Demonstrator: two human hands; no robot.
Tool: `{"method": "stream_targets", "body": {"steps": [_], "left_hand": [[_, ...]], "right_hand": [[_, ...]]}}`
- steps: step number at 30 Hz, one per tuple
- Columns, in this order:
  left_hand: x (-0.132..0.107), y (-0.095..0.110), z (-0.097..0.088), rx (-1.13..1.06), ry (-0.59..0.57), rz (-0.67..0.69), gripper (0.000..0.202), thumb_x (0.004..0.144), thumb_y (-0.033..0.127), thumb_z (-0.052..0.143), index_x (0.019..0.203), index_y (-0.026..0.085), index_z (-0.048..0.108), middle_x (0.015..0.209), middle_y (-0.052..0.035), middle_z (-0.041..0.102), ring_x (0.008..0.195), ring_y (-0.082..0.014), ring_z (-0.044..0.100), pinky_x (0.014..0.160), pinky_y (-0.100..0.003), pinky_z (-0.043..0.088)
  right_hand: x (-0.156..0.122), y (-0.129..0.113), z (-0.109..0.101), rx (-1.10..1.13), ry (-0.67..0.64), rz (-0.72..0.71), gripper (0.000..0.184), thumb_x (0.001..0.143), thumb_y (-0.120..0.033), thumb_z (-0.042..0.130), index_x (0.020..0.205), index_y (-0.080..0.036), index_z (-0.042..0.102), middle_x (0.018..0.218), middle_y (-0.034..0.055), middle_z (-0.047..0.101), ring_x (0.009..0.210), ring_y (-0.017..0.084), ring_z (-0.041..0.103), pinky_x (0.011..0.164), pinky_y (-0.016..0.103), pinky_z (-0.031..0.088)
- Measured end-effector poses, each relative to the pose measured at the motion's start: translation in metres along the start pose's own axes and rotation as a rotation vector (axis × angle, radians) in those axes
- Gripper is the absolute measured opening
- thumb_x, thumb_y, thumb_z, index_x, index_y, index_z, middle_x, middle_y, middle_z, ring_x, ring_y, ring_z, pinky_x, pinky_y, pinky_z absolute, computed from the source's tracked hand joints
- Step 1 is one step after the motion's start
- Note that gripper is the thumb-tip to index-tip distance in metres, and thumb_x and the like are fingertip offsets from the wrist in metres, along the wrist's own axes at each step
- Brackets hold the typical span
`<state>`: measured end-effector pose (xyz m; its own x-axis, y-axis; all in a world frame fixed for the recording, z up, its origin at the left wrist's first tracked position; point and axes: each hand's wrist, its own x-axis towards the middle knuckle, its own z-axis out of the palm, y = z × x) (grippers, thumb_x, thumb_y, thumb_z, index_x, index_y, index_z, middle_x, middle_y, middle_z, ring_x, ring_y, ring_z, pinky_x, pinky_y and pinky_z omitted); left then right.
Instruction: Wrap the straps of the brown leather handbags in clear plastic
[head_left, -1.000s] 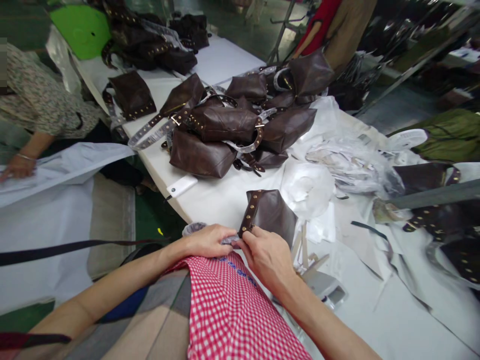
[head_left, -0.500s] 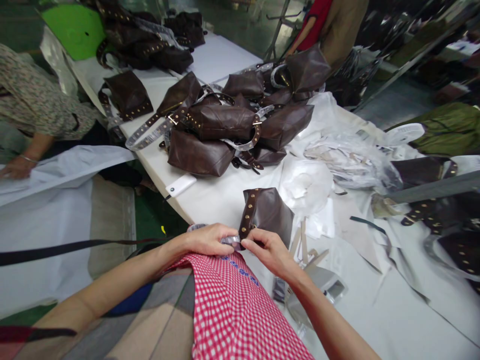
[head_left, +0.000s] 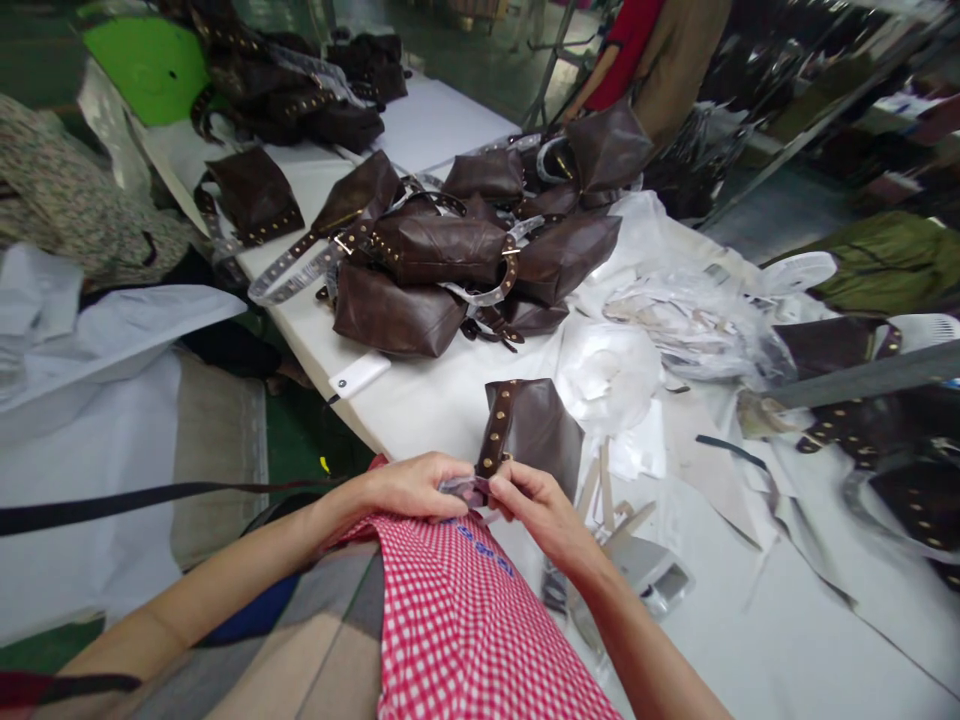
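A dark brown bag (head_left: 541,428) with a gold-studded band lies on the table edge right in front of me. Its strap, covered in clear plastic wrap (head_left: 459,487), runs between my two hands. My left hand (head_left: 416,484) is closed around the wrapped strap. Thumb and fingers of my right hand (head_left: 525,496) pinch the strap's wrapped end beside the bag's studded band. The exact spot between the right fingertips is partly hidden.
A heap of brown studded bags (head_left: 450,250) covers the table's middle. A white phone (head_left: 360,376) lies near the left edge. Clear plastic bags (head_left: 697,320), a grey device (head_left: 660,580) and a dark strip (head_left: 731,448) are on the right. A person in patterned clothing (head_left: 82,190) is at left.
My right fingers have shifted slightly at the wrapped strap, and loose plastic now shows below them. The co-worker's hand at left is no longer visible; white sheeting there has lifted.
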<state>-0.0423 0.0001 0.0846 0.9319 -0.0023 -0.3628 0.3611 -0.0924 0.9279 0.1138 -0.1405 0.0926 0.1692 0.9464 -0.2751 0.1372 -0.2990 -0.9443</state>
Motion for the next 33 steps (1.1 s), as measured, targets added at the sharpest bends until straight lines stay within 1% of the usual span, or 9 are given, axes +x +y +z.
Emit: {"method": "stream_targets", "body": {"steps": [4, 8, 13, 16, 19, 22, 26, 30, 33], "left_hand": [[0.003, 0.001, 0.001, -0.092, -0.015, -0.041, 0.008, 0.073, 0.021, 0.053, 0.079, 0.017, 0.050, 0.056, 0.0057, 0.050, 0.047, -0.0083, 0.044, 0.044, -0.018, 0.033], [0.003, 0.006, 0.001, -0.177, -0.008, -0.085, 0.009, 0.073, 0.022, 0.054, 0.080, 0.017, 0.050, 0.055, 0.0065, 0.049, 0.046, -0.0077, 0.043, 0.043, -0.018, 0.033], [0.001, 0.008, 0.002, -0.142, 0.035, -0.098, 0.011, 0.075, 0.025, 0.056, 0.079, 0.017, 0.050, 0.057, 0.0062, 0.049, 0.047, -0.0073, 0.045, 0.043, -0.017, 0.034], [0.002, 0.010, 0.002, -0.113, 0.058, -0.119, 0.012, 0.075, 0.026, 0.056, 0.078, 0.017, 0.049, 0.058, 0.0066, 0.049, 0.047, -0.0070, 0.045, 0.043, -0.017, 0.035], [0.006, 0.013, 0.003, -0.111, 0.064, -0.122, 0.015, 0.075, 0.027, 0.058, 0.080, 0.017, 0.048, 0.059, 0.0064, 0.051, 0.047, -0.0074, 0.047, 0.044, -0.017, 0.036], [0.010, 0.014, 0.005, -0.132, 0.064, -0.103, 0.018, 0.077, 0.031, 0.059, 0.082, 0.017, 0.049, 0.059, 0.0059, 0.053, 0.048, -0.0076, 0.047, 0.045, -0.018, 0.037], [0.018, 0.012, 0.006, -0.147, 0.093, -0.082, 0.023, 0.080, 0.038, 0.060, 0.080, 0.018, 0.048, 0.055, 0.0067, 0.050, 0.047, -0.0073, 0.044, 0.046, -0.018, 0.035], [0.028, 0.016, 0.004, -0.213, 0.042, -0.033, 0.028, 0.080, 0.043, 0.059, 0.082, 0.017, 0.049, 0.060, 0.0041, 0.053, 0.052, -0.0089, 0.048, 0.050, -0.020, 0.038], [0.030, 0.023, 0.007, -0.331, 0.016, -0.009, 0.032, 0.080, 0.046, 0.057, 0.086, 0.016, 0.048, 0.064, 0.0015, 0.056, 0.052, -0.0091, 0.049, 0.047, -0.020, 0.037]], "right_hand": [[0.001, -0.008, -0.008, 0.026, -0.022, -0.001, 0.037, 0.084, -0.050, 0.054, 0.067, -0.018, 0.051, 0.062, -0.0040, 0.046, 0.060, 0.010, 0.041, 0.057, 0.022, 0.035], [-0.007, -0.011, -0.023, -0.180, -0.017, 0.022, 0.037, 0.087, -0.048, 0.051, 0.064, -0.019, 0.048, 0.062, -0.0039, 0.045, 0.060, 0.010, 0.041, 0.057, 0.023, 0.034], [-0.047, -0.001, -0.061, -0.234, 0.118, 0.083, 0.034, 0.088, -0.048, 0.047, 0.074, -0.019, 0.058, 0.066, -0.0014, 0.052, 0.063, 0.013, 0.049, 0.060, 0.025, 0.040], [-0.091, 0.031, -0.091, -0.089, 0.410, 0.175, 0.038, 0.083, -0.054, 0.052, 0.094, -0.020, 0.062, 0.075, 0.0027, 0.061, 0.066, 0.015, 0.054, 0.062, 0.028, 0.045], [-0.147, 0.081, -0.120, -0.050, 0.711, 0.422, 0.050, 0.069, -0.059, 0.061, 0.097, -0.019, 0.063, 0.086, 0.0082, 0.067, 0.070, 0.020, 0.059, 0.059, 0.031, 0.048], [-0.206, 0.129, -0.147, -0.171, 0.941, 0.710, 0.049, 0.059, -0.059, 0.062, 0.086, -0.018, 0.063, 0.077, 0.0102, 0.067, 0.071, 0.026, 0.062, 0.059, 0.037, 0.050], [-0.272, 0.162, -0.177, -0.540, 1.279, 0.871, 0.050, 0.068, -0.053, 0.048, 0.095, -0.014, 0.064, 0.083, 0.0160, 0.068, 0.084, 0.032, 0.063, 0.082, 0.047, 0.049], [-0.297, 0.185, -0.195, -0.712, 1.322, 0.905, 0.060, 0.071, -0.049, 0.042, 0.107, -0.007, 0.062, 0.107, 0.0260, 0.064, 0.106, 0.038, 0.057, 0.092, 0.051, 0.043], [-0.273, 0.200, -0.189, -0.694, 1.264, 0.839, 0.058, 0.071, -0.052, 0.045, 0.105, -0.009, 0.064, 0.108, 0.0264, 0.064, 0.107, 0.041, 0.057, 0.091, 0.054, 0.043]]}}
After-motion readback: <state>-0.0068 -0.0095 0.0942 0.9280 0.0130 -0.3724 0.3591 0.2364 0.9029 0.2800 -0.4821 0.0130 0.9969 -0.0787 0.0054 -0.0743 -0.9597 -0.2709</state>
